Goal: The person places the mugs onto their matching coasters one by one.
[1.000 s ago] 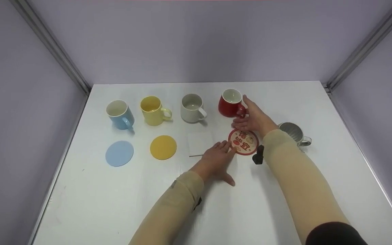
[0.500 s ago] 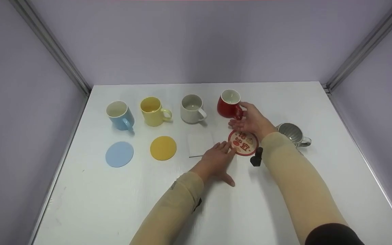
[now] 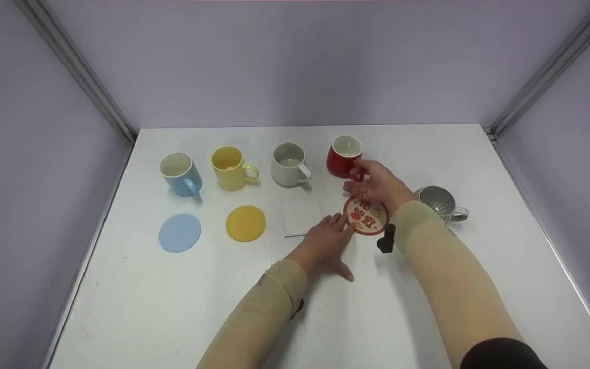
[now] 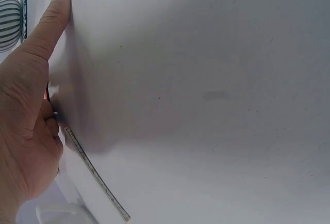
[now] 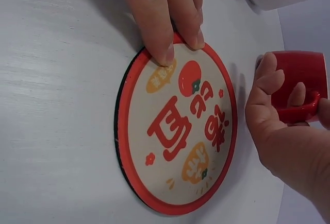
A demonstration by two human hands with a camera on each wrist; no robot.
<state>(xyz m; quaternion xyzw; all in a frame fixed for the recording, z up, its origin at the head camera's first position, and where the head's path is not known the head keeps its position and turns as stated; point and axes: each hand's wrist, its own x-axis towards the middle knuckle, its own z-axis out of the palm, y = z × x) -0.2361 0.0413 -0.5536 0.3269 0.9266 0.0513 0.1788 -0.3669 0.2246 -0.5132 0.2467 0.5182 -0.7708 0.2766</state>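
Observation:
The red mug (image 3: 340, 163) stands upright near the table's back edge, its white inside showing. My right hand (image 3: 378, 185) grips its handle; in the right wrist view a finger passes through the handle (image 5: 304, 112) and the thumb lies against it. Just in front is a round red-rimmed coaster (image 3: 366, 216) with red characters and orange drawings. The fingertips of my left hand (image 3: 325, 242) rest on this coaster's left edge, fingers straight and thumb spread out over the table. In the left wrist view most of the coaster is hidden behind that hand.
Left of the red mug stand a grey-white mug (image 3: 288, 166), a yellow mug (image 3: 229, 174) and a blue mug (image 3: 182, 179). A yellow coaster (image 3: 245, 223), a blue coaster (image 3: 180, 232) and a white square (image 3: 300, 216) lie in front. A ribbed glass mug (image 3: 437, 201) stands beside the right forearm.
My right hand's thumb has come down from beside the red mug onto its handle. The mug has shifted slightly left. The left hand and the coaster have stayed in place.

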